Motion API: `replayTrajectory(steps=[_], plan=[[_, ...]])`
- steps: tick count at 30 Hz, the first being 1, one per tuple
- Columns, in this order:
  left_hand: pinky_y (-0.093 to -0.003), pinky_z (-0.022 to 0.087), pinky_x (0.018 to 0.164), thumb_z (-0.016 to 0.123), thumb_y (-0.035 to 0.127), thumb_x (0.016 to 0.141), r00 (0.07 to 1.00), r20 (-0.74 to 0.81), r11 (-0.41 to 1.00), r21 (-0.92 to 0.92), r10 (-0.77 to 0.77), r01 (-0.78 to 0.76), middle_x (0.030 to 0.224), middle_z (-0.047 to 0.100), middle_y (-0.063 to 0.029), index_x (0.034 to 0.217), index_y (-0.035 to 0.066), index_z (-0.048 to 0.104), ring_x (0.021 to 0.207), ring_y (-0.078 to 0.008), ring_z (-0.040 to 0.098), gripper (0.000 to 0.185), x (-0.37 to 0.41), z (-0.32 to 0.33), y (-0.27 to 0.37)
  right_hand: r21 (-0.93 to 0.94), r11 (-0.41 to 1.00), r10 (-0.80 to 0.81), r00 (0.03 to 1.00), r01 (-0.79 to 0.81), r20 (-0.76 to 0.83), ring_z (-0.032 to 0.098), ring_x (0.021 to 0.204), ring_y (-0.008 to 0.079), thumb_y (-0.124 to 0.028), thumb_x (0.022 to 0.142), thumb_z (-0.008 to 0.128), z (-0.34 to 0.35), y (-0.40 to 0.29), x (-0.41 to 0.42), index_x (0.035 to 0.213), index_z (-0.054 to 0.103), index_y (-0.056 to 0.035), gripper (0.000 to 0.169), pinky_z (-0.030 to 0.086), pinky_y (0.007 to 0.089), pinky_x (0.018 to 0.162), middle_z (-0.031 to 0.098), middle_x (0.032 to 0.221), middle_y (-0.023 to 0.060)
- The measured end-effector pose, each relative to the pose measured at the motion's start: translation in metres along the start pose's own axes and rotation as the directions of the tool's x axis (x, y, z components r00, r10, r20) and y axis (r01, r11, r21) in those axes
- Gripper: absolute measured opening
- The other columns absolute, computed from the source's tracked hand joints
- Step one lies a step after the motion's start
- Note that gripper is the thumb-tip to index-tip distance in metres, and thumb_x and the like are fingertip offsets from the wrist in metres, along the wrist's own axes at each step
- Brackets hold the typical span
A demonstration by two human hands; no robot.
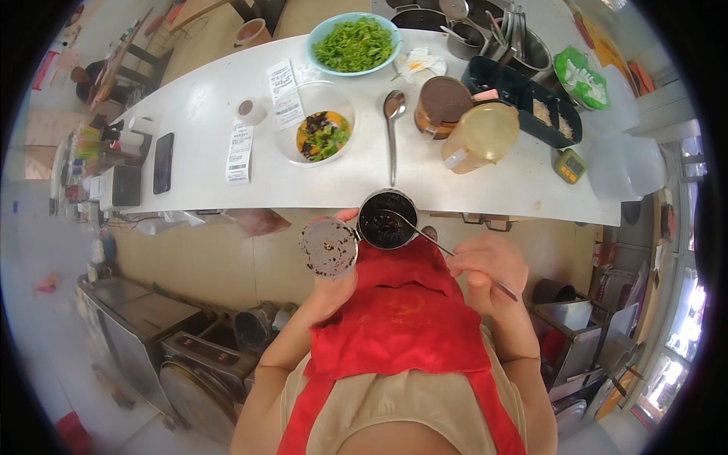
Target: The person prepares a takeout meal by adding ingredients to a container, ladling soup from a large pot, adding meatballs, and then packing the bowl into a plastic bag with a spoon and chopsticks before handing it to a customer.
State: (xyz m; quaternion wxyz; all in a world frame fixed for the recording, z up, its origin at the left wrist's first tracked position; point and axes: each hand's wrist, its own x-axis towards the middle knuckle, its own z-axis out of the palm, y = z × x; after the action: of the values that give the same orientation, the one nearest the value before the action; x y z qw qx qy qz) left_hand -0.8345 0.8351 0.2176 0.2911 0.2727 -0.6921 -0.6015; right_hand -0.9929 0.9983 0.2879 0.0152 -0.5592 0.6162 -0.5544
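Observation:
My left hand (339, 287) holds a metal condiment jar (388, 219) just off the table's front edge. Its hinged lid (329, 247), specked with dark bits, hangs back over that hand. Dark, wet-looking sauce fills part of the jar. Between the fingers of my right hand (490, 271) is the handle of a thin metal spoon (427, 238), whose tip dips into the sauce. Beyond the jar, a clear plastic bowl (284, 145) contains chopped greens, dark bits and an orange-yellow seasoning (323, 135). A larger metal spoon (391, 136) lies to its right.
A light-blue bowl of chopped greens (354, 44) stands at the back. Two lidded pitchers, one brown (443, 105) and one yellowish (483, 136), sit right of the large spoon. Further right are a dark divided box (549, 133) and a green timer (570, 166). Printed receipts (239, 151) and a phone (163, 163) lie left.

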Motion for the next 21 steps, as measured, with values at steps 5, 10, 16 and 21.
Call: replayTrajectory(steps=[5, 10, 16, 21], plan=[[-0.0224, 0.041, 0.067, 0.053, -0.005, 0.081, 0.995, 0.045, 0.992, 0.086, 0.085, -0.089, 0.087, 0.053, 0.0009, 0.12, 0.001, 0.056, 0.078, -0.0081, 0.049, 0.04, 0.005, -0.03, 0.005, -0.111, 0.994, 0.022, 0.996, -0.012, 0.087, 0.061, 0.06, 0.0205, -0.026, 0.096, 0.053, 0.042, -0.008, 0.012, 0.084, 0.065, -0.0063, 0.027, 0.047, 0.0318, 0.055, 0.065, 0.071, 0.0051], [-0.0198, 0.039, 0.062, 0.052, -0.007, 0.082, 0.999, 0.053, 0.999, 0.034, 0.004, -0.006, 0.082, 0.052, 0.0025, 0.116, 0.002, 0.058, 0.072, -0.0048, 0.048, 0.036, 0.012, -0.054, -0.015, 0.044, 0.997, 0.058, 0.998, -0.057, -0.018, 0.061, 0.06, 0.0205, -0.012, 0.088, 0.065, 0.067, -0.008, 0.013, 0.086, 0.063, -0.0012, 0.011, 0.046, 0.0289, 0.051, 0.063, 0.075, 0.0105], [-0.0183, 0.035, 0.056, 0.051, -0.007, 0.084, 0.994, 0.11, 0.999, 0.038, 0.005, -0.009, 0.08, 0.05, 0.0037, 0.12, 0.003, 0.055, 0.067, -0.0036, 0.044, 0.038, 0.024, -0.075, -0.033, 0.328, 0.845, 0.494, 0.852, -0.423, -0.173, 0.059, 0.054, 0.015, -0.016, 0.1, 0.045, 0.093, -0.013, 0.007, 0.085, 0.058, 0.0027, 0.027, 0.047, 0.0262, 0.05, 0.062, 0.07, 0.0117], [-0.0187, 0.031, 0.056, 0.052, -0.005, 0.086, 0.977, 0.163, 0.978, -0.136, -0.134, 0.156, 0.079, 0.047, 0.0035, 0.123, 0.002, 0.051, 0.064, -0.0039, 0.04, 0.037, 0.033, -0.088, -0.031, 0.612, 0.61, 0.731, 0.656, -0.504, -0.187, 0.055, 0.048, 0.0157, -0.027, 0.103, 0.038, 0.095, -0.003, 0.02, 0.088, 0.049, -0.001, 0.032, 0.046, 0.0257, 0.048, 0.062, 0.07, 0.0137]])
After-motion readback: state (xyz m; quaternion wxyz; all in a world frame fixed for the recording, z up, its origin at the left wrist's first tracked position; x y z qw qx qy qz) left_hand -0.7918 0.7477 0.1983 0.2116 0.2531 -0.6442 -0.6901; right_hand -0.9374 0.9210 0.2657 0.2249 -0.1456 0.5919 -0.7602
